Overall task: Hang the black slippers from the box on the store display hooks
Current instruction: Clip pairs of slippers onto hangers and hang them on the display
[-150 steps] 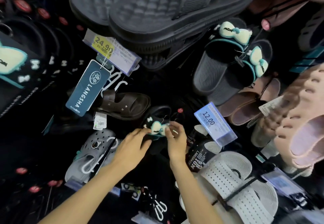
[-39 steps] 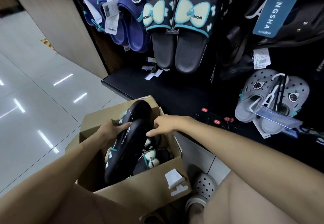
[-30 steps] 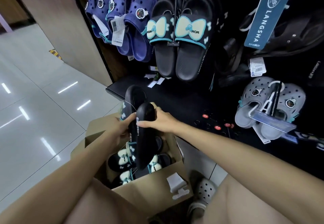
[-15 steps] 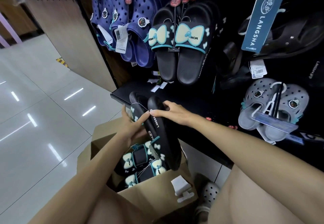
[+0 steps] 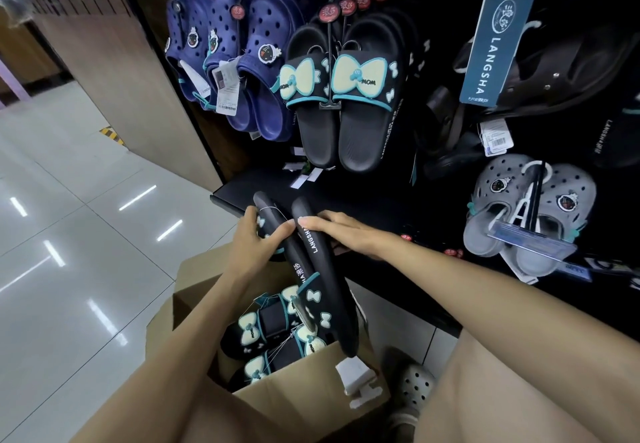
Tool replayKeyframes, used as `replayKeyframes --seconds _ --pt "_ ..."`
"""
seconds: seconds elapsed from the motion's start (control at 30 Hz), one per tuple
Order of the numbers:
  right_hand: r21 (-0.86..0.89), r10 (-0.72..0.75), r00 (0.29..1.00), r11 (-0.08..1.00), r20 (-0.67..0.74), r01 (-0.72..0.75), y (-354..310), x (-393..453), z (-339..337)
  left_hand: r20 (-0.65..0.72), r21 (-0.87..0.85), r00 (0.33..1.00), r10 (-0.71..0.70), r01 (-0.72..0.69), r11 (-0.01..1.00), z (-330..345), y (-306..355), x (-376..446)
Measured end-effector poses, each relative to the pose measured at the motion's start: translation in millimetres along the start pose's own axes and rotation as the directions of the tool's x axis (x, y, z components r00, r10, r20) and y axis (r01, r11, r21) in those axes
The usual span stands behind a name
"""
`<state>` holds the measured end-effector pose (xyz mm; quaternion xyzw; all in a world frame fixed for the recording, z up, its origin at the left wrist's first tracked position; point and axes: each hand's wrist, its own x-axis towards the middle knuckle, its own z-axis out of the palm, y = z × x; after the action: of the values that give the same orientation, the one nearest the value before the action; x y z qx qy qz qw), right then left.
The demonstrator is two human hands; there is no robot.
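A pair of black slippers with cream bows and LANGSHA lettering is held edge-on above the cardboard box. My left hand grips the left slipper near its top, thumb across its side. My right hand holds the right slipper from the other side, thumb on its edge. Several more black bow slippers lie in the box. An identical pair hangs on a display hook above.
Navy clogs hang left of the hung pair, grey clogs at the right, dark sandals with a LANGSHA tag upper right. A black shelf ledge juts out behind the hands. Glossy tiled floor lies left.
The view swung from the hooks down to the box. Both hands took a pair of slippers from the box and lifted it upward toward the display.
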<state>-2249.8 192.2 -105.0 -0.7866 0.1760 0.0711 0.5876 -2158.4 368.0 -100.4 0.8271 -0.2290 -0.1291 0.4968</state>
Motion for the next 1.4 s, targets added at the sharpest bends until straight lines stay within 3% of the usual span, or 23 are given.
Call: replayKeyframes --seconds 0.2,0.4,0.67,1.1,1.4 --pt "0.081 -0.003 0.997 0.997 0.079 -0.003 -8.2 -1.9 0.4 -0.189 -0.045 0.976 0.113 -0.123 0.991 -1.3 8.3 -1.8" --pt "0.141 -0.049 0.996 0.989 0.074 0.038 -17.2 -5.5 0.1 -0.303 -0.127 0.947 0.108 -0.152 0.98 -9.0 10.2 5.8" --pt "0.124 -0.088 0.994 0.989 0.06 0.08 -20.3 -8.7 1.8 -0.318 -0.191 0.948 0.022 -0.087 0.978 -11.1 5.7 7.5" --pt "0.129 -0.081 0.979 0.99 0.187 0.057 -20.6 -5.2 -2.0 -0.322 -0.24 0.945 -0.058 -0.022 0.971 -11.0 1.6 14.8" --pt "0.133 -0.076 0.987 0.989 0.142 0.057 -24.3 -5.6 -9.0 -0.357 -0.294 0.925 -0.128 0.018 0.956 -11.1 -0.6 21.6"
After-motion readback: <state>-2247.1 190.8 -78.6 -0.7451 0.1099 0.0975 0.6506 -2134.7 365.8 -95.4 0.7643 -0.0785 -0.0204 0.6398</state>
